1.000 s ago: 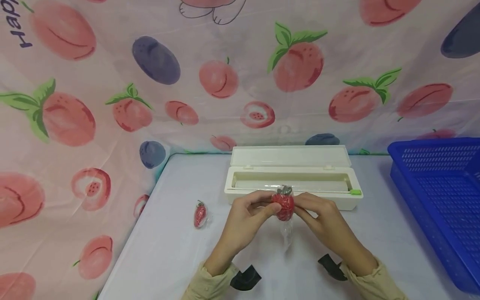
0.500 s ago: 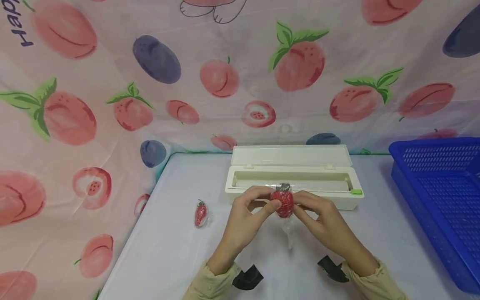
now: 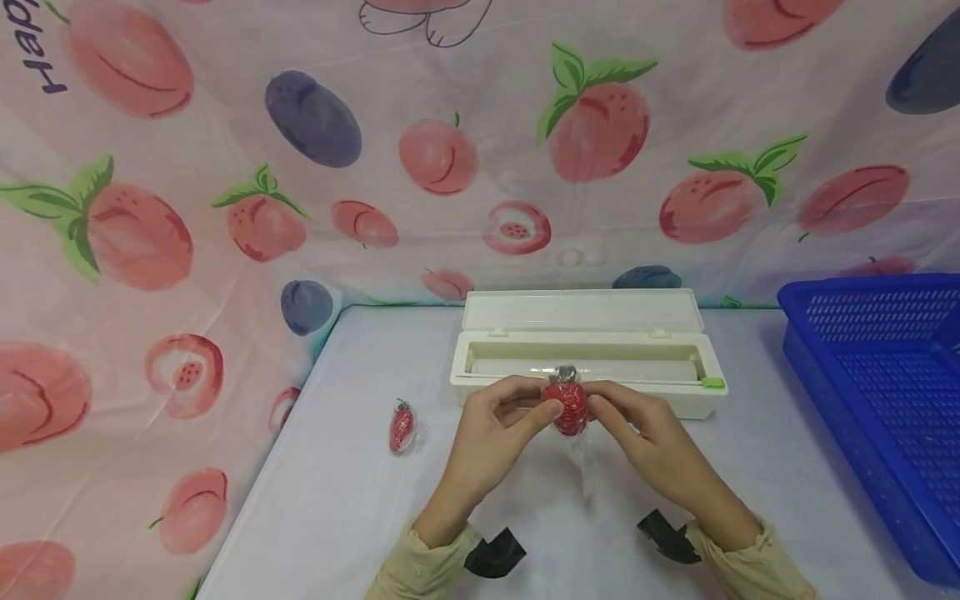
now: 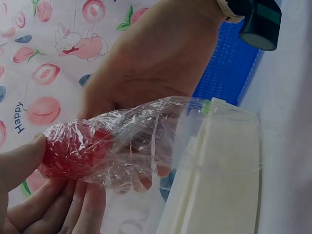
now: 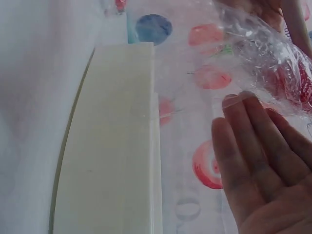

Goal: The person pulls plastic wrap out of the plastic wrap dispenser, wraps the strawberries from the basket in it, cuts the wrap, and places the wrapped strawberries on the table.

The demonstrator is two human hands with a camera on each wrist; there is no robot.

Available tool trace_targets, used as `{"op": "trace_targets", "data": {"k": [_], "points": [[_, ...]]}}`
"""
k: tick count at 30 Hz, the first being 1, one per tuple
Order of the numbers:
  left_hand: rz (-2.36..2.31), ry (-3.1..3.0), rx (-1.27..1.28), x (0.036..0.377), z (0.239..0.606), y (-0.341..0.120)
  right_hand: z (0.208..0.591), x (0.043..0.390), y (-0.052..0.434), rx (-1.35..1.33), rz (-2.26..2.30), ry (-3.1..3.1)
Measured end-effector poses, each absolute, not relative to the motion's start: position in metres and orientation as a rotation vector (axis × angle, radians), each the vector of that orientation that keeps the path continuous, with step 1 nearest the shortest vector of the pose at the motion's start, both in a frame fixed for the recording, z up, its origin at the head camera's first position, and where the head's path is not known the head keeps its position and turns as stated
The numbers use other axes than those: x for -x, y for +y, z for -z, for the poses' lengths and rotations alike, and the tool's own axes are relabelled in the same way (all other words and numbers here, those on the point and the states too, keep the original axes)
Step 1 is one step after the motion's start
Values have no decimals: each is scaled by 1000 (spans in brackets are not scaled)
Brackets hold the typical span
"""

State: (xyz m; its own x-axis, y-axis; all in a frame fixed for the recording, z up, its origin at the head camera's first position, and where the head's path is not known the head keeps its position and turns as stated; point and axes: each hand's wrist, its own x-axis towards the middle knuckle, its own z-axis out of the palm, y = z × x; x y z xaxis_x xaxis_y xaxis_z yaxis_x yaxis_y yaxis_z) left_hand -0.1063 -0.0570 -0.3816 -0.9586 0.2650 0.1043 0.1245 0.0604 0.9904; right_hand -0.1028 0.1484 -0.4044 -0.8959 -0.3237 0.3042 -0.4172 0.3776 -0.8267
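A red strawberry (image 3: 567,406) with a dark leafy cap, wrapped in clear cling film, is held up in front of the white box. My left hand (image 3: 491,433) grips it from the left, thumb on its front and fingers behind. My right hand (image 3: 656,437) is at its right side, with thumb and forefinger pinching the film at the edge. Loose cling film (image 4: 161,131) trails from the fruit in the left wrist view. In the right wrist view several fingers (image 5: 263,151) of the right hand extend beside the film; its thumb is hidden.
A long white cling film dispenser (image 3: 585,400) stands behind the hands, lid raised, a green slider (image 3: 712,383) at its right end. Left on the white table (image 3: 322,517) lies a second wrapped red fruit (image 3: 402,428). A blue perforated basket (image 3: 832,392) stands at the right.
My right thumb has moved up onto the strawberry's right edge, and the hanging film tail has swung slightly right. The left hand keeps its grip almost unmoved.
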Motion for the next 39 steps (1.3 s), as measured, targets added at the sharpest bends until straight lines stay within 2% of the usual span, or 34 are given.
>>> {"op": "trace_targets", "data": {"k": [6, 16, 29, 39], "points": [[-2056, 2185, -398, 107, 383, -58, 404, 102, 145, -751, -1718, -2502], [-2083, 2157, -337, 106, 384, -58, 402, 101, 145, -679, -1604, -2518], [-2086, 2153, -522, 108, 384, -60, 400, 100, 146, -725, -1608, -2507], [-2095, 2162, -541, 109, 383, -63, 398, 101, 153, -672, -1575, -2500]]}}
